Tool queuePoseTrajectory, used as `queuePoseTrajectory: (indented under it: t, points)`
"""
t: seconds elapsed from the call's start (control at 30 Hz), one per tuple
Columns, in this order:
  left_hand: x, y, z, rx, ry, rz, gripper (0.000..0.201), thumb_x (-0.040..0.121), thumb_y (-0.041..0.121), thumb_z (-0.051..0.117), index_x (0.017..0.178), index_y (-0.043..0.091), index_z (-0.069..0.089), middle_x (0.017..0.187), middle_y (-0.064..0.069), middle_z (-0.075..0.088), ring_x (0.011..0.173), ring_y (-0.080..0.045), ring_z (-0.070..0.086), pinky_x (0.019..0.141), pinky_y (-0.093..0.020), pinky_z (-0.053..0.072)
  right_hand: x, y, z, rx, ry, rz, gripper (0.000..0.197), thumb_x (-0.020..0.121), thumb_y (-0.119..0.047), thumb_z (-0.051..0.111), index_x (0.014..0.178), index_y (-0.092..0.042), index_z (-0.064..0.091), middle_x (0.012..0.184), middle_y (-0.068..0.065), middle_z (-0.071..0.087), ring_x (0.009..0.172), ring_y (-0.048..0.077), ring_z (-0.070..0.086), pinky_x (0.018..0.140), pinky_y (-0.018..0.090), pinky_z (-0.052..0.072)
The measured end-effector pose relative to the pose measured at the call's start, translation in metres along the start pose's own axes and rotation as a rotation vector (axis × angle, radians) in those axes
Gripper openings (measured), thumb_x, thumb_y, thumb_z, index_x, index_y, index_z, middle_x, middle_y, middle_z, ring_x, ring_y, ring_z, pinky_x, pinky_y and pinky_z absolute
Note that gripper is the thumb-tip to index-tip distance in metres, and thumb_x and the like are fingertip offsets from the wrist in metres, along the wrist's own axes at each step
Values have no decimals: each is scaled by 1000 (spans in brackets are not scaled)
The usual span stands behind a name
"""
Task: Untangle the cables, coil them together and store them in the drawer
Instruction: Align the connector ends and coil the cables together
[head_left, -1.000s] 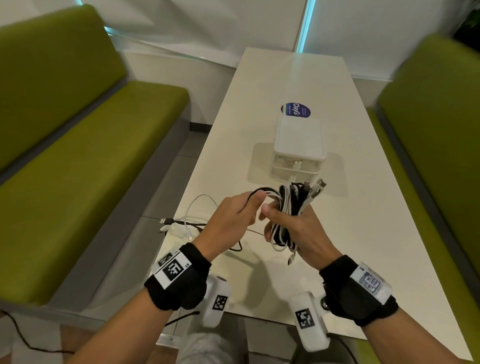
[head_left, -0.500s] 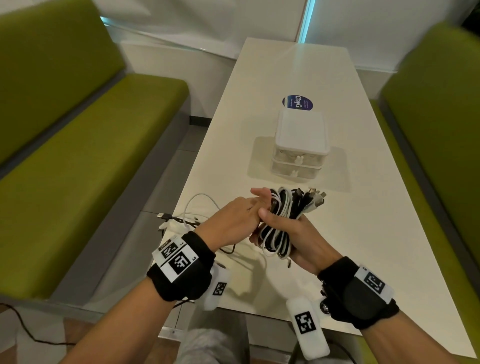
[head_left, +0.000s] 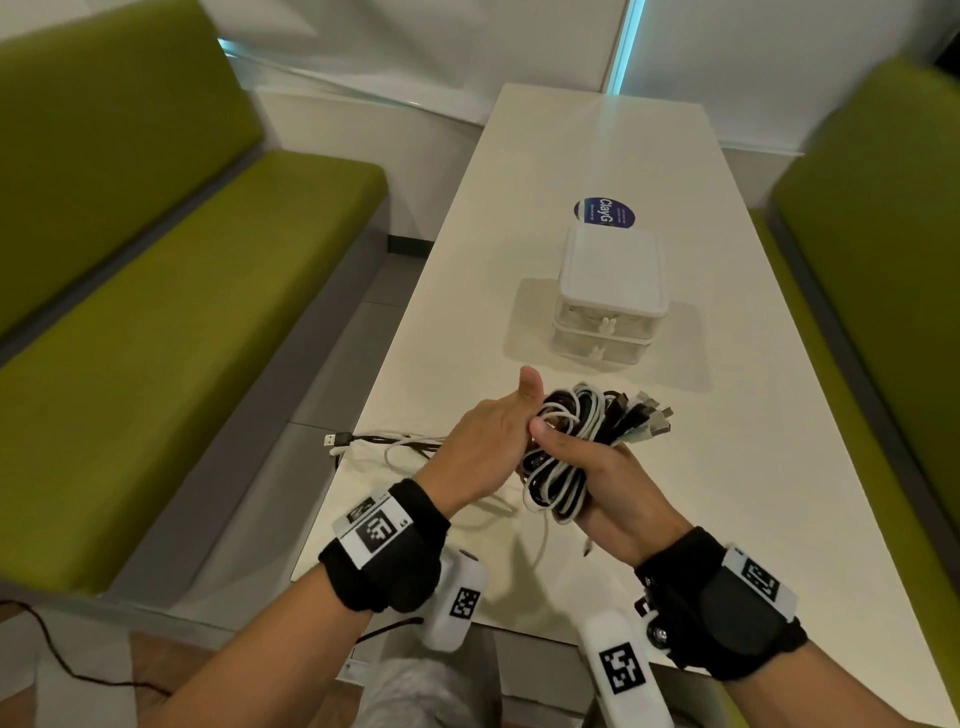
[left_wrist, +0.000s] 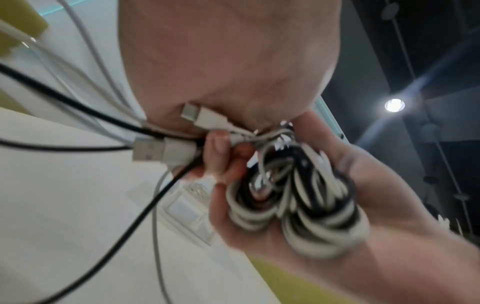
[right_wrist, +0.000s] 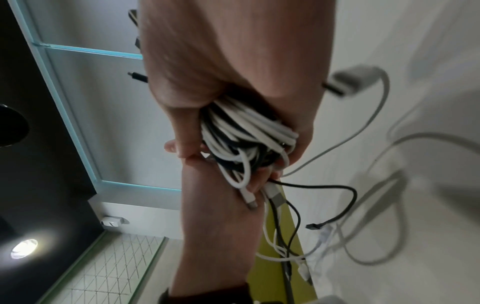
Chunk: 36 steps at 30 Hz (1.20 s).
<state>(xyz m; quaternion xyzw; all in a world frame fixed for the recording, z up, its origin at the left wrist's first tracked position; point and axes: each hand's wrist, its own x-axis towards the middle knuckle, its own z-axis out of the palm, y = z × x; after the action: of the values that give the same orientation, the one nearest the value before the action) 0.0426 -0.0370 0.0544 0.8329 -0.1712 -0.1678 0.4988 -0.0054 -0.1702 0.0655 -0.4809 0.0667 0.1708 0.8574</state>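
My right hand grips a coil of black and white cables above the near part of the white table. Several plugs stick out of the coil's far end. My left hand presses against the coil's left side with its thumb raised. Its fingers curl round the loose cable ends under the coil. In the left wrist view two white plugs poke out by the fingers, next to the coil. Loose tails trail left over the table edge. The small white drawer unit stands beyond, both drawers closed.
Green benches run along both sides of the table. A round blue sticker lies behind the drawer unit. A USB plug hangs past the table's left edge. A thin black cable lies on the floor at lower left.
My left hand has closed in against the coil and raised its thumb. The loose loop on the table's left has flattened and been drawn in. The coil sits slightly lower.
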Motion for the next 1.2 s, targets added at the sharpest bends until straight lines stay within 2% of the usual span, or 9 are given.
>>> queuePoseTrajectory:
  t: [0.17,0.33,0.57,0.67,0.73,0.87,0.97,1.1,1.2]
  points:
    - [-10,2,10,98,226,175,55,95,61,10,108,25,49,53,7,50,50,-10,48,55,-31,38,-2,-7,1,53,49,-38,30,88,-18,62,114,-6,69,115,12,70,112,24,65,91,31,53]
    - [-12,7,6,467,235,240,66,85,73,5,117,25,38,51,15,43,51,-16,45,57,-35,35,1,-10,4,59,172,-87,15,87,-21,64,95,-9,68,103,9,73,88,16,70,65,22,53]
    - [-22,-2,7,455,276,341,64,82,74,16,124,27,29,96,27,54,76,-16,67,61,-31,38,-3,-11,4,58,179,-122,27,86,-23,64,103,-2,65,114,19,70,104,30,69,76,32,55]
    - [-24,-8,10,476,294,267,85,78,82,6,139,25,21,79,16,64,69,-18,64,64,-35,46,-2,-9,4,46,186,-131,46,85,-26,63,114,9,60,109,21,71,97,30,70,74,32,54]
    - [-25,-12,8,511,241,205,97,73,87,-4,143,25,23,66,7,63,64,-16,60,63,-36,43,-1,-10,4,65,178,-149,37,84,-25,65,103,6,59,91,19,70,88,30,70,72,33,56]
    - [-20,-13,-2,587,111,180,96,68,91,3,106,25,62,48,8,41,51,-10,41,58,-29,27,0,-15,5,177,144,-169,20,84,-20,64,71,-12,51,64,4,45,68,24,57,68,39,46]
    - [-13,-12,-16,645,14,163,76,63,92,27,68,23,60,46,6,44,47,-8,41,54,-28,26,2,-22,5,244,122,-174,25,87,-17,58,66,-14,45,61,1,37,55,18,46,73,38,49]
    - [-5,-25,-44,527,-83,-24,67,57,83,60,61,16,67,48,2,56,46,-11,45,48,-23,32,6,-33,1,178,108,-189,27,85,-17,59,64,-16,41,59,0,33,52,17,41,74,35,51]
    - [-3,-38,-57,484,-54,-104,62,62,72,72,53,12,59,43,3,44,40,-13,38,42,-21,26,11,-33,-8,119,122,-204,26,84,-14,62,65,-16,43,58,1,34,51,17,41,71,35,51]
